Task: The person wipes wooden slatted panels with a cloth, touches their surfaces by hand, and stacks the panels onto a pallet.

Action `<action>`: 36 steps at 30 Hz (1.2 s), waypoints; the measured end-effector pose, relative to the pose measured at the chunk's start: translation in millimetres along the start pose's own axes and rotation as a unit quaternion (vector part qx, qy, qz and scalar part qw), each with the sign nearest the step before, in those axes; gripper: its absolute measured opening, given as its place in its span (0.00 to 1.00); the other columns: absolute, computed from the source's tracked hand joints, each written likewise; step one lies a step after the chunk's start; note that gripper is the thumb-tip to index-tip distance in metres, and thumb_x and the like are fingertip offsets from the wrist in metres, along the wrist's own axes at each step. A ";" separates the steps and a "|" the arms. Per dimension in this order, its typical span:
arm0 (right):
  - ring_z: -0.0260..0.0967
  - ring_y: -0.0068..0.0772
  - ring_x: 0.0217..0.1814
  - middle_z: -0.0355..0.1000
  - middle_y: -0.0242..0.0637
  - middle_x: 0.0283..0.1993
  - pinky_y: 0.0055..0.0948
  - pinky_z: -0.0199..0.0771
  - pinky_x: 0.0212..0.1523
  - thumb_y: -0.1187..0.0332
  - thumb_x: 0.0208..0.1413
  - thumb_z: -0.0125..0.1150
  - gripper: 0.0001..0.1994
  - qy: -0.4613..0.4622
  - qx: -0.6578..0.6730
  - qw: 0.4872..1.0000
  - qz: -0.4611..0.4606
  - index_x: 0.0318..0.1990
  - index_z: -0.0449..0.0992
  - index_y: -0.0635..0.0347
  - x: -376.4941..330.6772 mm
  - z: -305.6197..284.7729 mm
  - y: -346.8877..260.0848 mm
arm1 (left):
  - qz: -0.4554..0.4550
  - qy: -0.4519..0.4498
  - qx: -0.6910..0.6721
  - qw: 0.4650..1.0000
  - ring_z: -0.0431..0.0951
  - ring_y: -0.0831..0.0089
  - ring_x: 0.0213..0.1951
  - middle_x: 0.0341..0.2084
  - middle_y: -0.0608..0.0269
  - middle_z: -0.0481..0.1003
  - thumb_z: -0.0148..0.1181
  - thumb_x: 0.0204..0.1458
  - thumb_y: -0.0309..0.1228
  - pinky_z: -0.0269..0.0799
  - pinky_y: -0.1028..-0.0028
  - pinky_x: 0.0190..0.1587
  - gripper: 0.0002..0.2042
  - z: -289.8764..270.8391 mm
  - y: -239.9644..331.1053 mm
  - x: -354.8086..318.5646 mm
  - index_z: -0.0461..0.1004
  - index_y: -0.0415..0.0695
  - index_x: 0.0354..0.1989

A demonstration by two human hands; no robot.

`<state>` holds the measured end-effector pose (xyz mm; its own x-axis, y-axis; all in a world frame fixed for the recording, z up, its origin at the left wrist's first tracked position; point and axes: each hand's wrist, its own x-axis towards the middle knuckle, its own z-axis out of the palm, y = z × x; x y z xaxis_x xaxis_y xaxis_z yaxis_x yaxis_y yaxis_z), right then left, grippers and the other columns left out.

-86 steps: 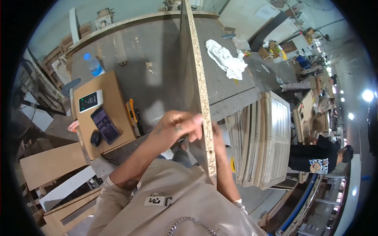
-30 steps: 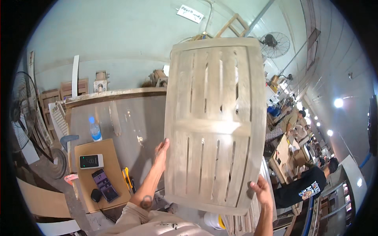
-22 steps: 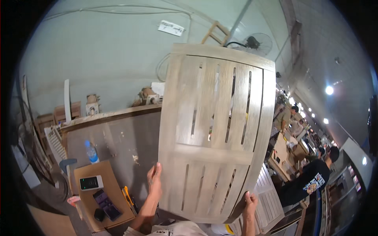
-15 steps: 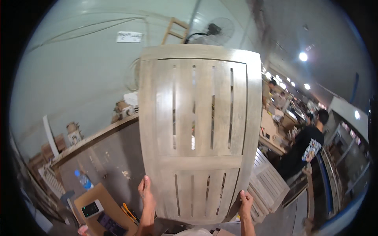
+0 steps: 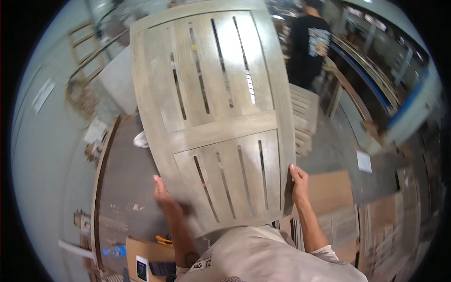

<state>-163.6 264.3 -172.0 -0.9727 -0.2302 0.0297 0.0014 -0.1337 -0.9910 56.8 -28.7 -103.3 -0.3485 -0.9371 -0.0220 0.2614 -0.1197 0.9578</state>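
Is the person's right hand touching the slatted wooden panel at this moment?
Touching. The head view shows the right hand gripping the right edge of the slatted wooden panel, fingers wrapped onto it with no gap.

Woodworking shop: slatted wooden panels (image 5: 300, 117), workbench (image 5: 127, 188), cardboard (image 5: 333, 192).

Left hand (image 5: 164, 197) palm behind slatted panel (image 5: 216, 117); background blurred

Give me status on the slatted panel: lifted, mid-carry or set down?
Mid-carry. Done: the slatted wooden panel is off every surface, raised in front of the person. In hand: left hand grips its left edge, right hand its right edge. Left: setting it down; it rests on neither the workbench nor the panel stack.
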 end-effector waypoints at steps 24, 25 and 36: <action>0.67 0.39 0.49 0.72 0.45 0.48 0.34 0.63 0.54 0.64 0.55 0.58 0.20 0.619 0.204 0.669 0.358 0.49 0.70 0.74 -367.8 -372.4 207.3 | -0.070 -0.462 0.555 0.688 0.76 0.52 0.31 0.24 0.40 0.76 0.52 0.53 0.54 0.67 0.58 0.41 0.30 199.1 -392.6 -328.8 0.75 0.31 0.24; 0.67 0.39 0.50 0.71 0.45 0.49 0.35 0.63 0.55 0.65 0.55 0.59 0.21 0.636 0.219 0.665 0.326 0.51 0.69 0.73 -373.9 -383.3 225.9 | -0.071 -0.461 0.550 0.692 0.76 0.52 0.31 0.24 0.40 0.76 0.52 0.53 0.54 0.67 0.58 0.41 0.30 206.8 -415.3 -340.6 0.75 0.31 0.24; 0.67 0.34 0.45 0.72 0.41 0.45 0.31 0.66 0.49 0.66 0.56 0.58 0.17 0.742 0.141 0.590 0.285 0.45 0.72 0.75 -334.6 -564.2 383.6 | -0.058 -0.708 0.497 0.499 0.78 0.51 0.40 0.33 0.44 0.77 0.55 0.53 0.46 0.70 0.61 0.44 0.20 355.4 -671.4 -485.2 0.77 0.38 0.37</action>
<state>31.4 834.0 -635.6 0.0729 0.7545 -0.6523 0.2606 -0.6457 -0.7178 -269.5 622.8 -633.8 -0.7792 0.3117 -0.5438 -0.1653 0.7347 0.6580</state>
